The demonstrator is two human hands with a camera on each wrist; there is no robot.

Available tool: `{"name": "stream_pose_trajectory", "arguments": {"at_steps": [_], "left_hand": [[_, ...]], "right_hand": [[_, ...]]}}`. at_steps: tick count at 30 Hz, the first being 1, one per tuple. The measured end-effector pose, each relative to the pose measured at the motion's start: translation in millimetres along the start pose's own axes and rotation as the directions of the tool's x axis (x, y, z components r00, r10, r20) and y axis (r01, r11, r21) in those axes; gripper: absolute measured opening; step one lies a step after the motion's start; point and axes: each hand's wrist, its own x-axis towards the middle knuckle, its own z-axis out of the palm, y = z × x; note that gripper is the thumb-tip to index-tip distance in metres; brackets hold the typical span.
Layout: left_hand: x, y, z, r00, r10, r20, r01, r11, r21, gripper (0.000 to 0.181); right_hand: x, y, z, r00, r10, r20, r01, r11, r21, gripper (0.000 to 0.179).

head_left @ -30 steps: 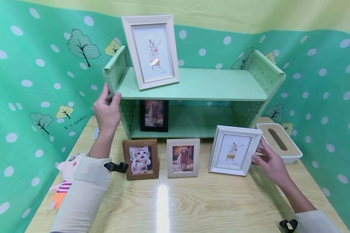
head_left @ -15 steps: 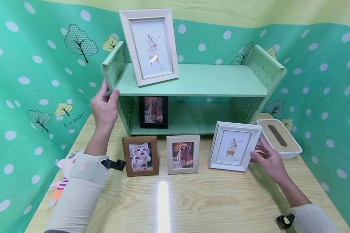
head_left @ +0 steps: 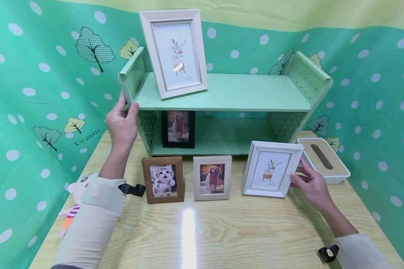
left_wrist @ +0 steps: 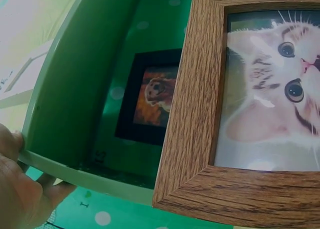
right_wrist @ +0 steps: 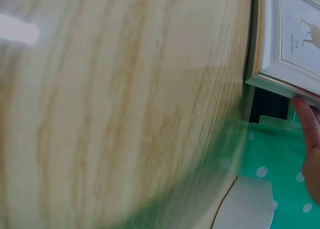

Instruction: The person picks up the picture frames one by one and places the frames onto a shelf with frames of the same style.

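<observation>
My left hand [head_left: 122, 125] grips the left side panel of the green two-tier shelf [head_left: 256, 91], fingers behind it and thumb at the front. At the right, my right hand [head_left: 311, 185] pinches the right edge of a white picture frame [head_left: 247, 175] with a plant print, which stands on the table leaning back. Beside it stand a pale frame with a dog photo [head_left: 212, 178] and a brown wooden frame [left_wrist: 177, 104] with a kitten photo. A larger cream frame [head_left: 156, 67] leans on the top shelf. In the lower tier stands a black frame [head_left: 178, 145] with a dog photo.
A white tissue box [head_left: 338, 175] with a wooden lid sits behind my right hand. A plush doll [head_left: 75, 201] is partly hidden by my left sleeve. Polka-dot green cloth [head_left: 37, 123] hangs around the wooden table [head_left: 235, 231].
The head view has tilted slightly, so the scene sits a little higher in the picture. Both hands keep their hold, and the frames have stayed in place.
</observation>
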Motion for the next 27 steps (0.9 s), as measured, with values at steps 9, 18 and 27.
{"name": "stream_pose_trajectory", "arguments": {"at_steps": [9,18,27], "left_hand": [[1.5,-1.9,0.9,1.000,0.001,-0.010,-0.001,1.000,0.001,0.051],[1.7,-2.2,-0.3,1.000,-0.005,-0.013,0.005,1.000,0.023,0.051],[0.3,-2.1,0.2,1.000,-0.010,-0.015,0.010,1.000,0.026,0.049]], "right_hand": [[2.0,-7.2,-3.7,0.999,-0.028,-0.019,0.027,0.999,-0.027,0.074],[10.2,-28.1,-12.7,0.997,-0.068,-0.048,0.067,0.998,-0.011,0.078],[17.4,-51.3,-25.5,0.995,-0.071,-0.074,0.071,0.997,0.001,0.078]]}}
